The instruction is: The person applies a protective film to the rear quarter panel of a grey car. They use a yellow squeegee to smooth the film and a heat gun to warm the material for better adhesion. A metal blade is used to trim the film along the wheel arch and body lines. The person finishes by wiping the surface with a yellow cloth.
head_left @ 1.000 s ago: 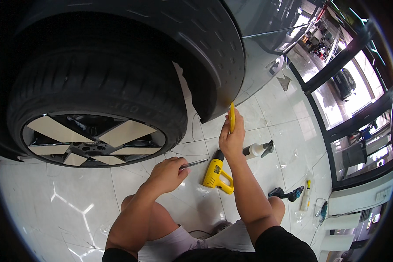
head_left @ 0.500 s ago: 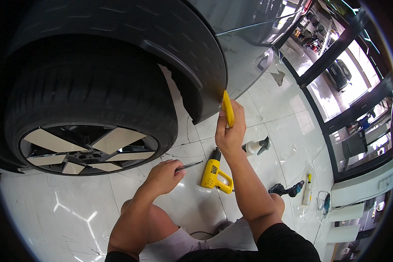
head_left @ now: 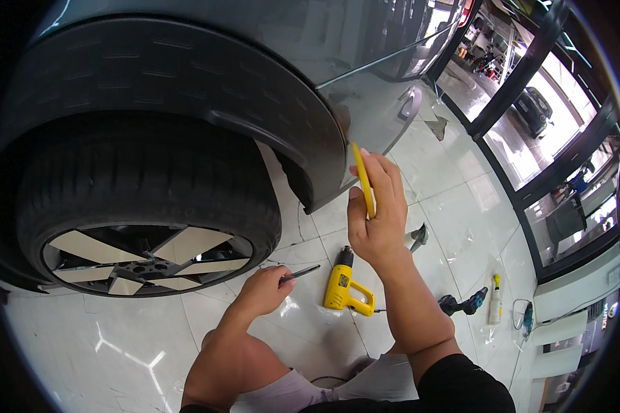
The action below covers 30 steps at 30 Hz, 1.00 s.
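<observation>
My right hand (head_left: 379,220) grips a thin yellow plastic scraper (head_left: 364,182), its upper end by the rear edge of the dark wheel arch trim (head_left: 158,65) and the grey body panel (head_left: 379,96); I cannot tell if they touch. My left hand (head_left: 262,289) is closed round a slim dark tool (head_left: 303,272) that points right, below the trim and beside the tire (head_left: 145,168) and its cream-and-black wheel (head_left: 193,244). On the floor between my hands lies a yellow heat gun (head_left: 341,289).
Around my bare knees on the white tiled floor (head_left: 117,323) are a spray bottle (head_left: 417,238) partly behind my right arm, a dark cordless tool (head_left: 465,303) and an upright-looking slim bottle (head_left: 494,303). Dark-framed glass doors (head_left: 503,82) stand at the right, with a car (head_left: 530,110) beyond.
My view has shifted, showing more of the panel above the arch. My right hand has turned, its fingers now reaching further along the scraper. My left hand holds its tool much as before.
</observation>
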### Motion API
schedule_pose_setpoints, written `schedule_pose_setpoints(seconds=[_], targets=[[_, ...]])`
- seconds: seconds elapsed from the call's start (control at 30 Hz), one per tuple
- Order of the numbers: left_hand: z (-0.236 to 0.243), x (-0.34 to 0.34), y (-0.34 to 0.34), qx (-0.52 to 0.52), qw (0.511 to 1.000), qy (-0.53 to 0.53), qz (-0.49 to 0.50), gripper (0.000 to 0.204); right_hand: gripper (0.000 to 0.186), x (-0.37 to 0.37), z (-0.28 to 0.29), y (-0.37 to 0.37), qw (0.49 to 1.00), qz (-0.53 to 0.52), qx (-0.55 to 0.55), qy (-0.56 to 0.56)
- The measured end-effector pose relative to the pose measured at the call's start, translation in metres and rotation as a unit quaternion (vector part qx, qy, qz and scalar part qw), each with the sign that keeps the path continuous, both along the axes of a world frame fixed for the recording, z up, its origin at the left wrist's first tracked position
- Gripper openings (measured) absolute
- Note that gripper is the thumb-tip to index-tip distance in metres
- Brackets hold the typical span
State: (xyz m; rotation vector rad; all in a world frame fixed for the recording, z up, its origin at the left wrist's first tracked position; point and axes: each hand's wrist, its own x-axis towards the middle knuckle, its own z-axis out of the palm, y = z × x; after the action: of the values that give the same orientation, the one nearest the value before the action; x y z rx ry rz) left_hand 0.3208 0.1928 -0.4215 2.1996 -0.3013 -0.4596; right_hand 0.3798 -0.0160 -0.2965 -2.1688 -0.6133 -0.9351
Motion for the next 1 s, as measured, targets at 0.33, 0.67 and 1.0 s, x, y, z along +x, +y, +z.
schedule_pose_setpoints(seconds=[0.33, 0.67, 1.0], targets=[[-0.015, 0.011, -0.005, 0.017, 1.000, 0.005, -0.019, 0.027, 0.067, -0.004, 0.015, 0.017, 0.999, -0.040, -0.007, 0.025], [-0.029, 0.015, -0.006, -0.020, 0.998, -0.044, -0.033, 0.025, 0.065, -0.004, 0.056, 0.030, 0.999, -0.004, -0.040, -0.031], [-0.034, 0.015, -0.005, -0.057, 0.996, -0.063, 0.016, 0.024, 0.045, -0.011, -0.062, -0.042, 0.985, -0.030, 0.083, 0.151]])
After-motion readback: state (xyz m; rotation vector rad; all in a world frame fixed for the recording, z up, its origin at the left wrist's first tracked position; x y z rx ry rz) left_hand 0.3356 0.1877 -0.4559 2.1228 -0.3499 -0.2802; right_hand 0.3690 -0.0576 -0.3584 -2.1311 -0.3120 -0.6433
